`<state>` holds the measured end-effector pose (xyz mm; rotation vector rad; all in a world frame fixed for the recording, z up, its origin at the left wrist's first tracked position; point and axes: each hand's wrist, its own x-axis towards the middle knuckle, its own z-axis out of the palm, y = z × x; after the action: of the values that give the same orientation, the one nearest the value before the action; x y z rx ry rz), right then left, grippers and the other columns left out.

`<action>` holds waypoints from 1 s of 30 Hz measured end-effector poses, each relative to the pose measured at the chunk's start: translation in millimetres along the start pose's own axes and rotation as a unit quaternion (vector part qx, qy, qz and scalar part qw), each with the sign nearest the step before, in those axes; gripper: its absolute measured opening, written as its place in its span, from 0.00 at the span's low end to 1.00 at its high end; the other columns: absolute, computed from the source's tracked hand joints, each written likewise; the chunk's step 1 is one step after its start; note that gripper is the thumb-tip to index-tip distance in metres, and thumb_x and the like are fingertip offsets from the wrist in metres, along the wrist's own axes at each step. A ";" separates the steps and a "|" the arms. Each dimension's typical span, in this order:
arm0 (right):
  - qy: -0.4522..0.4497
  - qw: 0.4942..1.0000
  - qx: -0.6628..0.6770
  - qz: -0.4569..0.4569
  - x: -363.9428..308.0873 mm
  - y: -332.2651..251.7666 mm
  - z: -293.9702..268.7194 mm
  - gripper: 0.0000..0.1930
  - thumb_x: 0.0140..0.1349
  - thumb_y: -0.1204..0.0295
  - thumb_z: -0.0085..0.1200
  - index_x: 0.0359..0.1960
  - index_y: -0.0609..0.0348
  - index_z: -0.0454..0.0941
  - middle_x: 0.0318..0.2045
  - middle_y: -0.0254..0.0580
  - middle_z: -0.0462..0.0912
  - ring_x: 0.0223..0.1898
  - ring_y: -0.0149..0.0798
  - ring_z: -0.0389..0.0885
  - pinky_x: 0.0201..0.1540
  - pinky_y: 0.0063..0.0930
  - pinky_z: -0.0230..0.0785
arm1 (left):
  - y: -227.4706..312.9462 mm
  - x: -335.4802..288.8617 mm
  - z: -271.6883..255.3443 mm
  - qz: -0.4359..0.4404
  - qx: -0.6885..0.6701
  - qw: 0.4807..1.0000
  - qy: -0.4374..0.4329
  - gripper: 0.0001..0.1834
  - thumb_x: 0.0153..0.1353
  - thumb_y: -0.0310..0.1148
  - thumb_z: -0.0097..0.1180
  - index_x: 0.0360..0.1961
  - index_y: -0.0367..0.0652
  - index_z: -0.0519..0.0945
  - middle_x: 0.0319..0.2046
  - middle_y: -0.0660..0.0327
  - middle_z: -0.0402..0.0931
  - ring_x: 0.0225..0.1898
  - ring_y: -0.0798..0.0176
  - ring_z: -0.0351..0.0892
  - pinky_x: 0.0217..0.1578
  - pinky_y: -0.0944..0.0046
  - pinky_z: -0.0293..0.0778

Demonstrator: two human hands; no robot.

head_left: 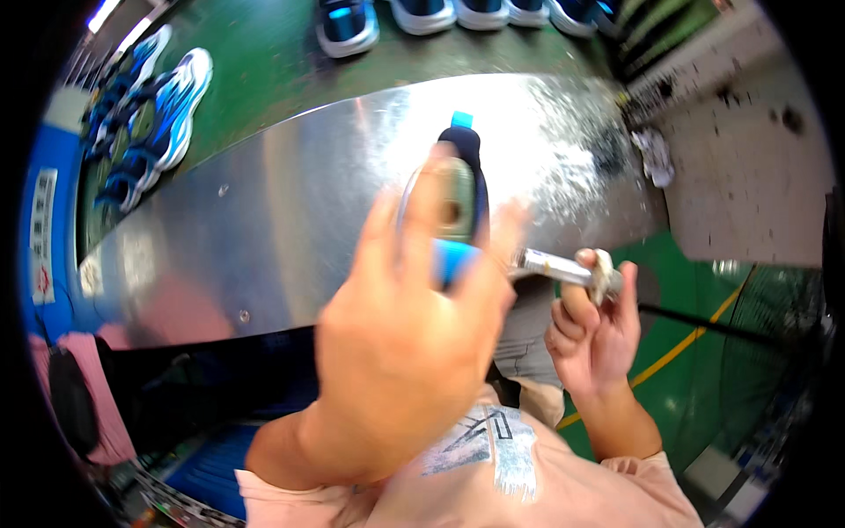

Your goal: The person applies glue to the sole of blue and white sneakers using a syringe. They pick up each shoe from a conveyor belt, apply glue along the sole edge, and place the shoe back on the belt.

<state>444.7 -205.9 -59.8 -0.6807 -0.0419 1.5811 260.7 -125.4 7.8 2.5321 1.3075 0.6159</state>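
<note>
My left hand (pixel 400 343), blurred by motion, is raised over a shoe (pixel 456 198) with its fingers spread. The shoe is dark navy with a greenish-grey inside and a bright blue tab at its far end; the hand covers much of it. I cannot tell whether the fingertips touch it. To the right, my right hand (pixel 594 330) is closed around a slim silver cylindrical tool (pixel 554 267) that points left toward the shoe. Whitish material (pixel 603 277) is wrapped about the tool near my fingers.
The shoe lies on a shiny metal table (pixel 290 194). Blue-and-white shoes (pixel 176 110) stand at the left, and several dark shoes (pixel 480 13) line the far side. A crumpled white wad (pixel 653 158) sits by the beige panel (pixel 748 158) at right. A black cable (pixel 704 324) runs rightward.
</note>
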 end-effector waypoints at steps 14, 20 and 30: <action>-0.201 0.853 -0.396 0.274 89.2 14.3 144.4 0.34 0.66 0.42 0.36 0.47 0.68 0.68 0.21 0.32 0.69 0.17 0.21 0.57 0.19 0.15 0.46 | -76.8 -104.5 5.9 0.073 0.068 0.976 0.196 0.09 0.59 0.31 0.53 0.39 0.60 0.70 0.40 0.67 0.77 0.43 0.65 0.81 0.51 0.62 0.64; -0.197 0.834 -0.437 0.273 72.3 -3.5 133.2 0.39 0.58 0.39 0.48 0.47 0.72 0.66 0.25 0.38 0.73 0.19 0.22 0.64 0.21 0.15 0.55 | -80.6 -123.4 12.7 0.086 0.085 0.973 0.195 0.10 0.61 0.36 0.54 0.42 0.63 0.69 0.44 0.69 0.74 0.47 0.67 0.79 0.53 0.60 0.61; -0.125 0.822 -0.515 0.208 16.7 -42.4 106.9 0.41 0.55 0.36 0.46 0.45 0.70 0.70 0.34 0.40 0.78 0.31 0.26 0.76 0.35 0.17 0.68 | -71.3 -134.0 36.9 0.033 0.081 0.954 0.288 0.16 0.56 0.40 0.62 0.40 0.62 0.67 0.41 0.71 0.70 0.44 0.71 0.78 0.54 0.57 0.60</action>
<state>436.0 -145.2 38.9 -1.3695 -1.0793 2.0201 157.3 -193.9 -87.1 2.6371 1.4939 1.3955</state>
